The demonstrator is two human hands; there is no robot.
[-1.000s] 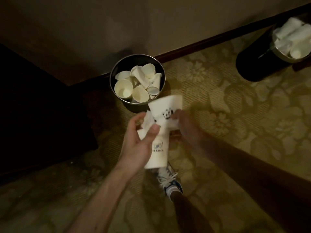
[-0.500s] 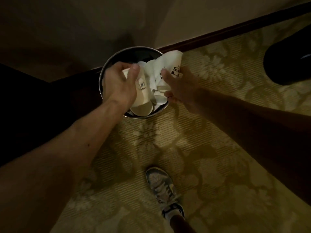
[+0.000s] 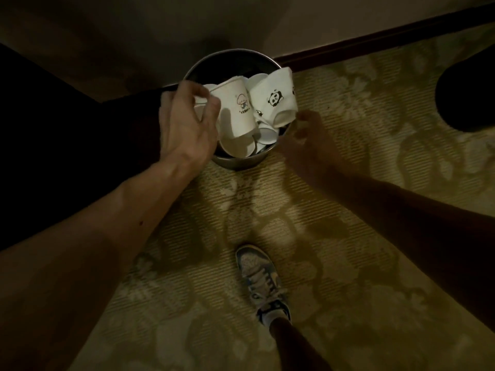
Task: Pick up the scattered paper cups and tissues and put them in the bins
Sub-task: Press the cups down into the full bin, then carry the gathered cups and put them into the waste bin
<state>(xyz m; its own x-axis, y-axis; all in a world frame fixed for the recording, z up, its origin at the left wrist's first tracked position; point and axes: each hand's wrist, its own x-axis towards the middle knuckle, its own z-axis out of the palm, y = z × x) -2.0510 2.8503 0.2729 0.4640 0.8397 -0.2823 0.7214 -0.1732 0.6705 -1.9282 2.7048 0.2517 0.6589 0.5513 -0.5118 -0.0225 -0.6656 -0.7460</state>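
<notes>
Right grip (image 3: 308, 140) has let go (panda cup (image 3: 273, 100) now rests atop bin (image 3: 235, 164)).

Round metal bin (image 3: 235, 163) stands on the patterned carpet (image 3: 348, 236) by the skirting, heaped with white paper cups; a cartoon-figure cup (image 3: 235, 113) lies tilted on top; a panda-print cup (image 3: 273, 100) lies beside it, overhanging the right rim.

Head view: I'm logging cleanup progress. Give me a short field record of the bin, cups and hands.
bin: round metal bin by the wall, piled with paper cups
left hand: fingertips at cartoon cup rim; grip unclear
right hand: loosely curled beside panda cup, holding nothing
floor: patterned carpet, one shoe
</notes>
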